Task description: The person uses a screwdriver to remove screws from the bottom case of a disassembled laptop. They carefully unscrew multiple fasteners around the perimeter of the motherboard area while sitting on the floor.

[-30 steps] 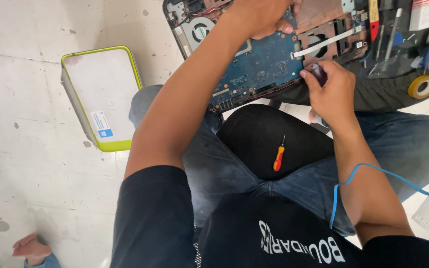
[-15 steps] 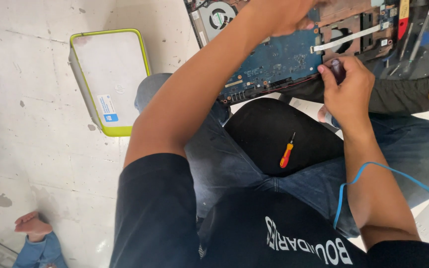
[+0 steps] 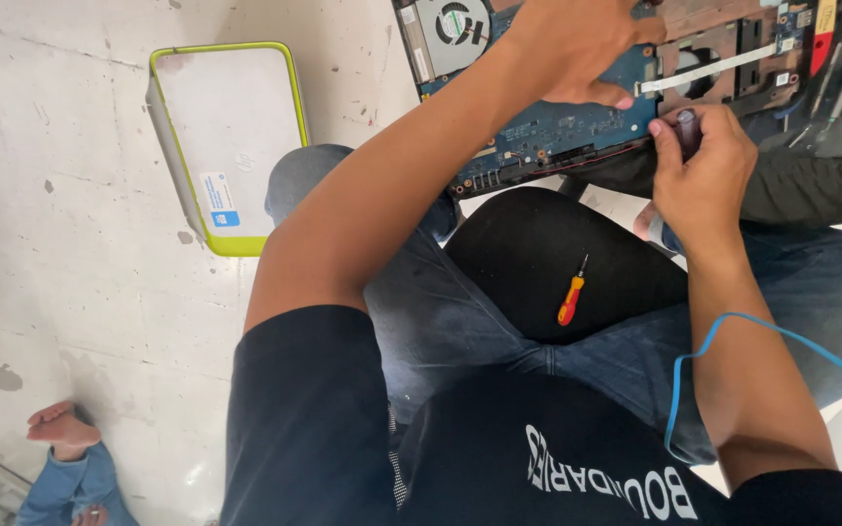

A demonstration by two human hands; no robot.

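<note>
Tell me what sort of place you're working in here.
Likely an informal electronics repair spot on a bare concrete floor: an opened laptop's circuit board with its cooling fan, and a small orange screwdriver lying on the lap.

Rough, stained concrete floor [image 3: 70,292] at left, a smooth matt plastic laptop lid [image 3: 231,141] upper left, glossy blue circuit board [image 3: 557,131] at top, glossy plastic screwdriver handle [image 3: 569,300] on matt black cloth [image 3: 557,253], centre.

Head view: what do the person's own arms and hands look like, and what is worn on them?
Both arms are bare from short black sleeves down. The left hand and right hand wear no gloves. A thin blue cable loops around the right forearm. The black shirt carries white lettering.
</note>
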